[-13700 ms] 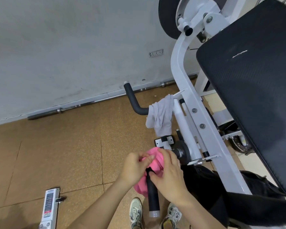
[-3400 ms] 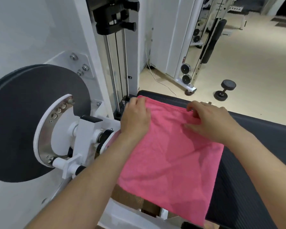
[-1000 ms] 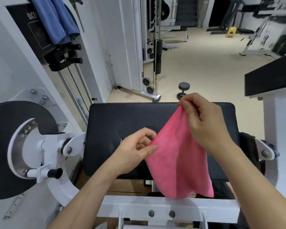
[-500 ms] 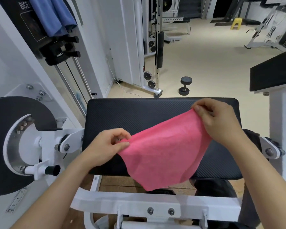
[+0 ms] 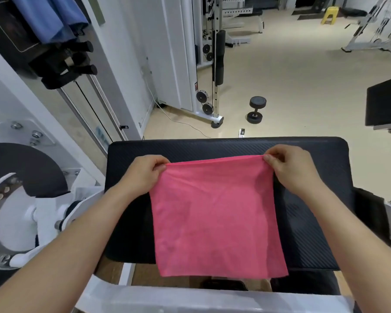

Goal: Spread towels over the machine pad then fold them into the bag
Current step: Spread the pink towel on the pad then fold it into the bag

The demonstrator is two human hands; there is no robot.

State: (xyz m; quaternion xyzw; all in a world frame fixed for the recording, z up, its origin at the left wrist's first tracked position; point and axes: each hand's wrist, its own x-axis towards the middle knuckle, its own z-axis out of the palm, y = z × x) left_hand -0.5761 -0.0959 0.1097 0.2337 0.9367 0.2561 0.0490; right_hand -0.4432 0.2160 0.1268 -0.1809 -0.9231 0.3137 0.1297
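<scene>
A pink towel (image 5: 215, 218) hangs stretched out flat over the black machine pad (image 5: 314, 159). Its lower edge reaches past the pad's near edge. My left hand (image 5: 145, 175) pinches the towel's top left corner. The top right corner is pinched by my right hand (image 5: 289, 168). Both hands hold the top edge taut above the far half of the pad. A blue towel (image 5: 52, 16) hangs on the machine at the top left. No bag can be made out for certain.
The white machine frame (image 5: 167, 299) runs below the pad, with a black and white cam wheel (image 5: 20, 190) at the left. A dumbbell (image 5: 255, 109) lies on the beige floor beyond the pad. Another black pad (image 5: 384, 102) stands at the right. Cable towers (image 5: 203, 55) rise behind.
My hands have moved apart and level, pulling the towel from a slack diagonal drape into a flat square over the pad. Earlier I took it off a handle.
</scene>
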